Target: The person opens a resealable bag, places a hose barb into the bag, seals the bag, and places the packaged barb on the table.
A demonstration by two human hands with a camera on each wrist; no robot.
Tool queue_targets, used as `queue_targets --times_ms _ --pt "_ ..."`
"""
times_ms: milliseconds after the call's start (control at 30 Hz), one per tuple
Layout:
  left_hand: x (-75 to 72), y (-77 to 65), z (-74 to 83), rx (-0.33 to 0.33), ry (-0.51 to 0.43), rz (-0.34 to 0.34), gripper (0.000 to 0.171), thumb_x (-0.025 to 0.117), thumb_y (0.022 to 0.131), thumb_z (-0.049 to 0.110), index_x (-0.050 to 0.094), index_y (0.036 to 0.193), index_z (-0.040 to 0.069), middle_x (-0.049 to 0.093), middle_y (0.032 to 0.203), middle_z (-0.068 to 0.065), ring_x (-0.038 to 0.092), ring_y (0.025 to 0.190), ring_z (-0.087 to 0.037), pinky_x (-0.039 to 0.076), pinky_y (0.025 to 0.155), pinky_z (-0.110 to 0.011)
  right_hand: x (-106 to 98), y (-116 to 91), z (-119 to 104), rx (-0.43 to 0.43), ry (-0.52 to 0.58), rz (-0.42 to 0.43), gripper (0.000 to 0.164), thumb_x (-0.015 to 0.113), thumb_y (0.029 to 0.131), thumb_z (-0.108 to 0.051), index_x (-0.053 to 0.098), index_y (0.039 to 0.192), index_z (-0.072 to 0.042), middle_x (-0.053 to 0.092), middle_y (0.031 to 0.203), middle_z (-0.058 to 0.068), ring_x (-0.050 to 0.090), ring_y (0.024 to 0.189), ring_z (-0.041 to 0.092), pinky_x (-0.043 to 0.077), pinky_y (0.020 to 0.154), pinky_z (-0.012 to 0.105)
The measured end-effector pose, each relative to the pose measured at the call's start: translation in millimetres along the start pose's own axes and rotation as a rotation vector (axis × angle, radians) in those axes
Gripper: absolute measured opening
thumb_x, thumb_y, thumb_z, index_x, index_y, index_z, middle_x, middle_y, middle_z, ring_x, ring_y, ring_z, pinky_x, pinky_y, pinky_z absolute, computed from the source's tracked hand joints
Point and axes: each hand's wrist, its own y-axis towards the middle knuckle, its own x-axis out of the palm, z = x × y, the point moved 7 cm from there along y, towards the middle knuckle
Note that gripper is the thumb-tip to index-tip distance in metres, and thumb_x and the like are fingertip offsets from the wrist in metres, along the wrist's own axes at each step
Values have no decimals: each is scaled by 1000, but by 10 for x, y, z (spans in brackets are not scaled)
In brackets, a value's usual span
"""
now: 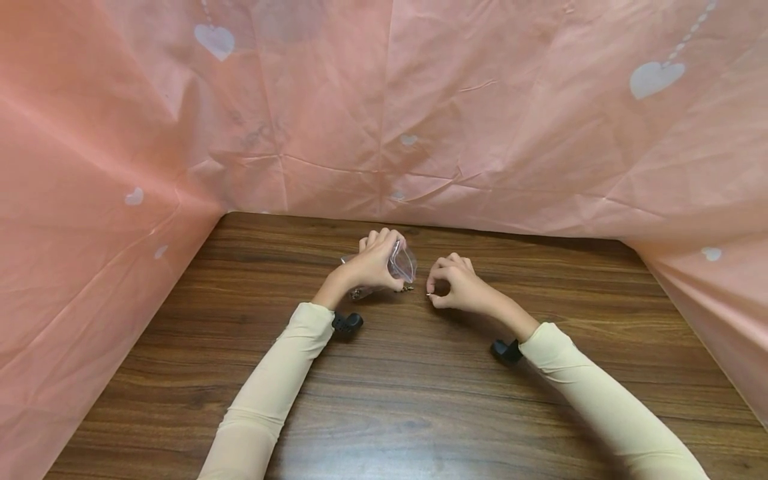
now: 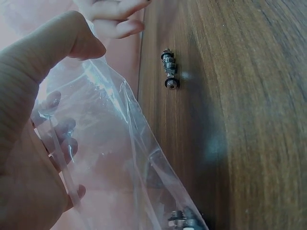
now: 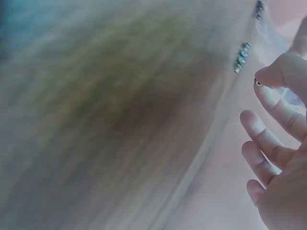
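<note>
My left hand [image 1: 371, 265] grips a clear zip bag [image 1: 405, 265], its mouth spread toward the right hand. Low in the bag, small metal parts [image 2: 178, 220] show in the left wrist view. Between thumb and index finger, my right hand [image 1: 461, 287] pinches a tiny ring-like metal piece [image 3: 259, 83], just right of the bag mouth and above the table. A small threaded metal fitting [image 2: 170, 70] with dark rings lies on the table beside the bag, between the two hands. The exact kind of the pinched piece is too small to tell.
The brown wood-grain table [image 1: 384, 400] runs back to a pink sheet [image 1: 336, 180] printed with pale hearts, which hangs behind and at both sides. A black wrist camera [image 1: 348, 323] sits at the left wrist, and another black camera [image 1: 506, 351] at the right.
</note>
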Motion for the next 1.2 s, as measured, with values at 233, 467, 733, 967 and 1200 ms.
queue_targets --times_ms 233,467,733,967,1200 --pt "13 3 -2 1 2 -6 73 86 64 27 44 122 16 46 119 -6 36 106 -26 28 98 -44 -101 42 5 7 15 59 15 80 78 -10 68 79 -19 64 101 5 42 98 25 25 93 49" --pt "29 10 4 2 4 -16 71 85 65 28 44 122 16 46 118 -6 36 106 -26 28 97 -44 -174 60 -39 -20 53 96 14 79 77 -9 69 81 -18 65 103 6 43 101 27 23 92 47" --pt "52 18 -2 1 13 -19 72 86 65 28 44 122 17 47 119 -5 36 105 -25 28 96 -42 -229 94 -73 -24 90 122 15 78 78 -7 69 81 -17 65 105 6 43 102 26 22 94 48" --pt "54 19 8 3 18 -21 71 85 65 28 44 122 17 47 119 -5 36 105 -26 28 94 -42 -293 131 -103 -40 105 169 13 76 77 -6 70 84 -14 66 104 7 43 98 25 22 91 45" --pt "53 17 12 1 23 -21 71 85 65 28 45 122 17 47 119 -5 36 105 -25 28 93 -41 -349 172 -136 -59 127 212 14 78 78 -5 70 86 -13 67 106 8 44 99 26 23 90 44"
